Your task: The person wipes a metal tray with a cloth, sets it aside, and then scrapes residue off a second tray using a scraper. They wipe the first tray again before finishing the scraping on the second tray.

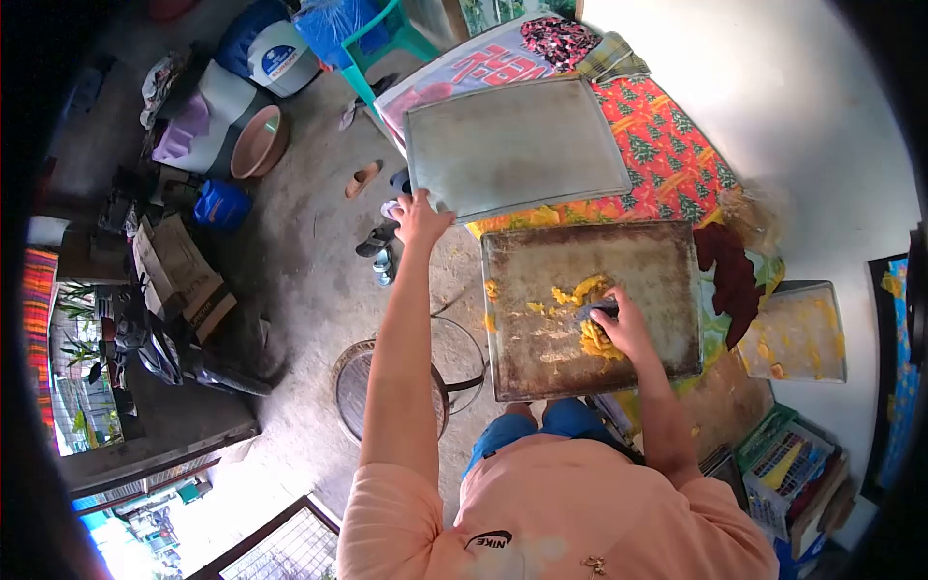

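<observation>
My left hand (pixel 421 220) grips the near left corner of a grey metal baking tray (pixel 512 145), which lies on the cloth-covered table. In front of me sits a second baking tray (pixel 527 261), brown and stained, with its surface streaked. My right hand (pixel 628 329) is closed around a small dark scraper (pixel 597 308), pressed against this stained tray. Clumps of soft yellow mash (pixel 601 341) lie around the scraper, and smaller bits stick near the tray's left edge. The scraper's grip end is partly hidden by my fingers.
A red tree-patterned cloth (pixel 667 145) covers the table. A dark maroon cloth (pixel 730 280) lies right of the stained tray, near another yellow-smeared tray (pixel 797 333). A round stool (pixel 391 387) stands at my left; slippers (pixel 375 240) lie on the floor. Crates (pixel 788 469) stand lower right.
</observation>
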Demonstrator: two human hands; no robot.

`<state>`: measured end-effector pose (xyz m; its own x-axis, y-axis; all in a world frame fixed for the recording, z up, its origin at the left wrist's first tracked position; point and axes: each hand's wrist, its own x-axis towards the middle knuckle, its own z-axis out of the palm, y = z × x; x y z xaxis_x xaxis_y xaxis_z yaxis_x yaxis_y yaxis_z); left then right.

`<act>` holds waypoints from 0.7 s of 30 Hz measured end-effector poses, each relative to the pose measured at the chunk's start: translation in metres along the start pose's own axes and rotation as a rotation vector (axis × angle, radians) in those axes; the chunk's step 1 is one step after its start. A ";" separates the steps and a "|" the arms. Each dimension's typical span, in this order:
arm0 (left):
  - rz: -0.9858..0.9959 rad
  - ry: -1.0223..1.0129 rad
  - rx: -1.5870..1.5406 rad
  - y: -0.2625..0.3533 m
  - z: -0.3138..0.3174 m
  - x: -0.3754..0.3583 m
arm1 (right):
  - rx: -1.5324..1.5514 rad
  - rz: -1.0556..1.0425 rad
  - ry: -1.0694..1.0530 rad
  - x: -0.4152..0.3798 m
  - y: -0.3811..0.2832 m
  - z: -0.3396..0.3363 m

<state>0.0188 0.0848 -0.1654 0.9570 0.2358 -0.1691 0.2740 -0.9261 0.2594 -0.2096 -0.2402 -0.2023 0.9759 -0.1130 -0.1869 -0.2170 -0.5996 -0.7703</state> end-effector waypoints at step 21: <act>-0.043 -0.221 -0.218 -0.020 0.054 0.065 | 0.026 0.093 -0.045 -0.004 0.004 -0.002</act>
<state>0.0703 0.1026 -0.2328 0.9069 0.1814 -0.3802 0.3502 -0.8262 0.4413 -0.2143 -0.2439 -0.2034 0.9495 -0.1315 -0.2849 -0.3078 -0.5672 -0.7639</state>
